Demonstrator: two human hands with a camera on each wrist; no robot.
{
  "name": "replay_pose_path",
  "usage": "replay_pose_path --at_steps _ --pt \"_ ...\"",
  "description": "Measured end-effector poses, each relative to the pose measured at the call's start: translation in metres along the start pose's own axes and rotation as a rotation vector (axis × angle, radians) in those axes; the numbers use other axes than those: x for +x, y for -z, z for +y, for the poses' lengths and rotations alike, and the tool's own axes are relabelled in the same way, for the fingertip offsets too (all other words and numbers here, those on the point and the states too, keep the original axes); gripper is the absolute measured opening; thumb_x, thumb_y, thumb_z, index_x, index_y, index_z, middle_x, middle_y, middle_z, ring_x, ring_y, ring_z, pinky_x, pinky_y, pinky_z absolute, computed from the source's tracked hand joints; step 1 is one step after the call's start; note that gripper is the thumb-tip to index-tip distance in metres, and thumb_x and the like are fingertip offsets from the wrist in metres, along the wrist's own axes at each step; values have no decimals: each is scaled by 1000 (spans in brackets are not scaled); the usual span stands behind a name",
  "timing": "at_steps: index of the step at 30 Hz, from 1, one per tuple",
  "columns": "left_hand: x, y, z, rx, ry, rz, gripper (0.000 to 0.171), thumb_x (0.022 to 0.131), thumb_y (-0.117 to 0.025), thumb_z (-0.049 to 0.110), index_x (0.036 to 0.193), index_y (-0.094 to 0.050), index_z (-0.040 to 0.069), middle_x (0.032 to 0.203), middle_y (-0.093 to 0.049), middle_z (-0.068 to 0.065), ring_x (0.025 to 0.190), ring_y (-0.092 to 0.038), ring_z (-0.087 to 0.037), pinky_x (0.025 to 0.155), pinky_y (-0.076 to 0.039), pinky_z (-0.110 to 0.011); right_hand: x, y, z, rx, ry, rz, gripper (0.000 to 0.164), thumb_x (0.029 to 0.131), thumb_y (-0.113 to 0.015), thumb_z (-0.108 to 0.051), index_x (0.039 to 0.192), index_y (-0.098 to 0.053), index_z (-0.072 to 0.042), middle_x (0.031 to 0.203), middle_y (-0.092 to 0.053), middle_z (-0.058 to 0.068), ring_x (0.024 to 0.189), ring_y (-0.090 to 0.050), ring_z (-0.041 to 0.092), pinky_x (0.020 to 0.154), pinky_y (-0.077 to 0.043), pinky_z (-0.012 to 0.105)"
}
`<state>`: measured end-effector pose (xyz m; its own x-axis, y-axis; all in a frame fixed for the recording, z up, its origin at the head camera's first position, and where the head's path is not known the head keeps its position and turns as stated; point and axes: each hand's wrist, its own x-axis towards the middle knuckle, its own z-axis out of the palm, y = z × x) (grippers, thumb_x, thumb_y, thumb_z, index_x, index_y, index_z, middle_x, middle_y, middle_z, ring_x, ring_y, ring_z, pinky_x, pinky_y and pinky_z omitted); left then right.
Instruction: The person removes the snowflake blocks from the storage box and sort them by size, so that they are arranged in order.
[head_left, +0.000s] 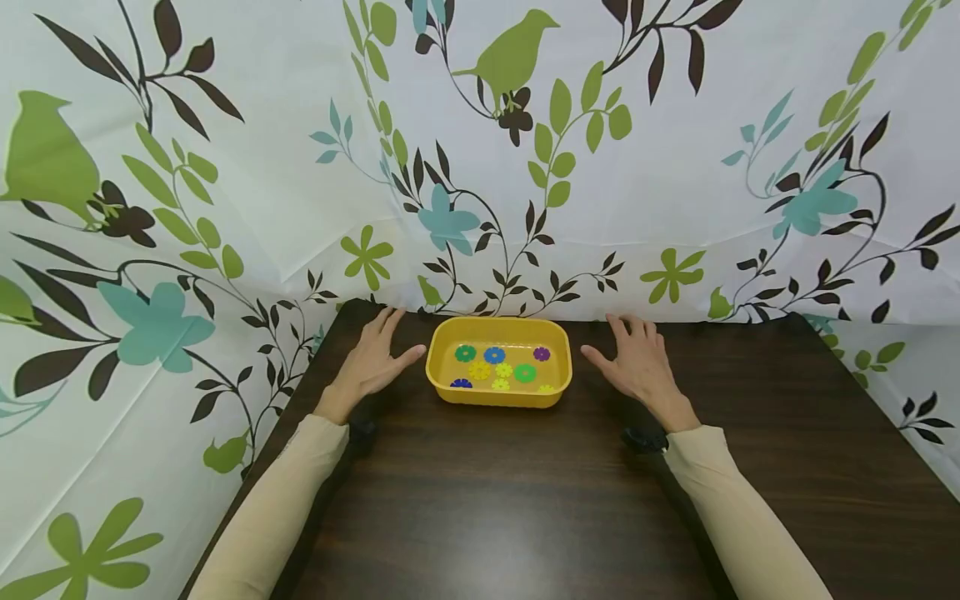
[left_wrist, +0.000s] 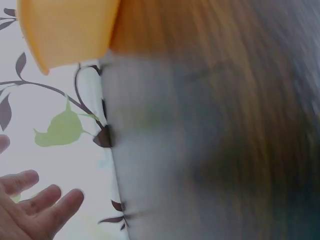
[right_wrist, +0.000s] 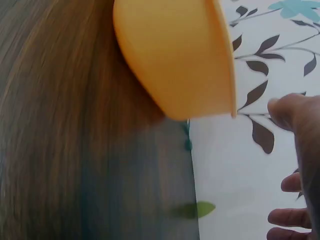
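A yellow plastic basin (head_left: pixel 499 400) sits near the far edge of the dark table, with several flower-shaped discs in green, blue, yellow and purple lying in it. To its left is my left hand (head_left: pixel 372 358), fingers spread and thumb pointing toward the basin wall, a gap between them. My right hand (head_left: pixel 633 358) mirrors it on the other side, also apart from the basin and holding nothing. In the left wrist view the basin (left_wrist: pixel 70 35) shows above the spread fingers (left_wrist: pixel 62 212). The right wrist view has the basin's outer wall (right_wrist: pixel 175 60) left of the thumb (right_wrist: pixel 285 112).
The dark wood-grain table (head_left: pixel 495 492) stretches toward me under both forearms. A white curtain (head_left: pixel 300 233) printed with birds, leaves and flowers hangs right behind the table's far edge and along the left side. Dark wrist bands sit under both wrists.
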<state>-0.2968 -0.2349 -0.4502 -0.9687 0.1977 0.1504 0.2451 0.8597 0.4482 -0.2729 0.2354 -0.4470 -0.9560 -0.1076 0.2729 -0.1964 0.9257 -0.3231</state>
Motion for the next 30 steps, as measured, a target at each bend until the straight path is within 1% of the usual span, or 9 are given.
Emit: replay_pose_path --at_steps 3,6,10,16,20,25,27,30 --pt "-1 1 5 -51 2 -5 103 100 -60 73 175 -21 15 182 -18 -22 164 -26 -53 123 -34 -77 2 1 -9 49 2 19 81 103 -69 -52 159 -48 2 155 -48 37 143 -42 57 122 -33 73" --pt "-2 2 10 -111 5 -16 101 100 -63 69 175 -21 17 181 -22 -21 158 -39 -49 120 -44 -71 4 2 -18 93 1 27 76 102 -72 -49 154 -53 3 152 -52 35 141 -45 55 122 -36 71" --pt "-4 2 17 -188 10 -32 97 101 -67 62 175 -22 17 178 -27 -20 147 -53 -46 108 -57 -63 6 3 -30 150 -3 7 72 101 -75 -46 152 -56 2 151 -54 32 142 -45 51 121 -40 70" --pt "-4 -2 22 -261 12 -56 92 103 -68 51 175 -22 16 177 -30 -23 145 -54 -47 106 -58 -62 10 -1 -48 207 35 -34 68 99 -77 -40 149 -59 2 144 -61 28 138 -50 47 117 -46 66" --pt "-5 -5 24 -304 11 -76 92 103 -70 49 175 -23 15 175 -33 -24 145 -56 -47 107 -58 -62 13 -8 -60 227 78 -50 65 98 -79 -38 144 -64 4 142 -64 27 135 -53 46 117 -47 63" --pt "-6 -12 29 -304 21 -99 95 101 -72 52 174 -25 13 174 -34 -23 145 -56 -45 108 -59 -59 17 -16 -77 233 115 -89 62 98 -80 -37 141 -67 5 141 -66 26 133 -55 44 116 -48 60" --pt "-6 -14 32 -303 34 -110 97 100 -73 54 174 -25 14 175 -33 -22 146 -55 -44 108 -59 -59 20 -19 -84 234 130 -108 60 97 -80 -36 139 -69 5 140 -66 26 132 -55 43 116 -48 59" --pt "-8 -18 37 -309 41 -128 100 98 -75 54 173 -25 12 176 -33 -20 148 -53 -43 109 -59 -58 25 -24 -92 234 178 -141 56 98 -79 -34 138 -70 5 139 -68 25 133 -56 43 116 -49 58"
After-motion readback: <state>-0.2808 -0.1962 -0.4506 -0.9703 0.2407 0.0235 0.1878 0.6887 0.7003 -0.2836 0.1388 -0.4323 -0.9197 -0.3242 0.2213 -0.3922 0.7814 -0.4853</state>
